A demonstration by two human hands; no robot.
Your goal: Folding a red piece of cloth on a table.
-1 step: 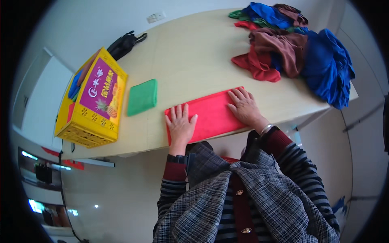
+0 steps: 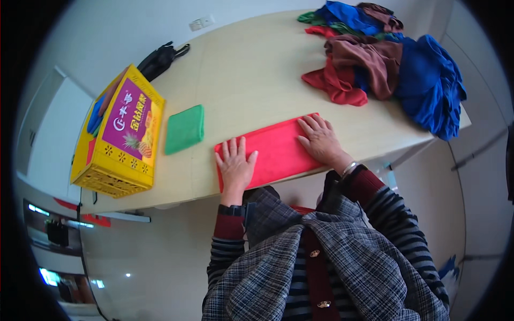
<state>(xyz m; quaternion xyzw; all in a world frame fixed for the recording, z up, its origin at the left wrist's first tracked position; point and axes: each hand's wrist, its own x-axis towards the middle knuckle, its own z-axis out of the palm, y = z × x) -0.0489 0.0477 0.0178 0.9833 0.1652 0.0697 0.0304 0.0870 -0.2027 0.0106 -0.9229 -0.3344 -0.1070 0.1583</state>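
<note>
— Two hands lie flat on the cloth in the head view, don't they?

— Yes. We see the left hand with fingers spread, palm down on the left end of the folded red cloth, a long flat rectangle. The right hand presses palm down on its right end, fingers also open; neither pinches anything.

— Where does the cloth lie?

— We find it along the near edge of the pale wooden worktop, right in front of the person's checked jacket.

— What lies around it?

— Just left of the red cloth we see a folded green cloth, a small flat square, near it but apart. Further left stands a yellow plastic crate with a printed fruit panel, with blue and red fabric showing inside it. Behind the crate lies a black folded umbrella. At the far right of the worktop we see a loose heap of crumpled cloths in red, brown, blue and green, well apart from both hands.
</note>
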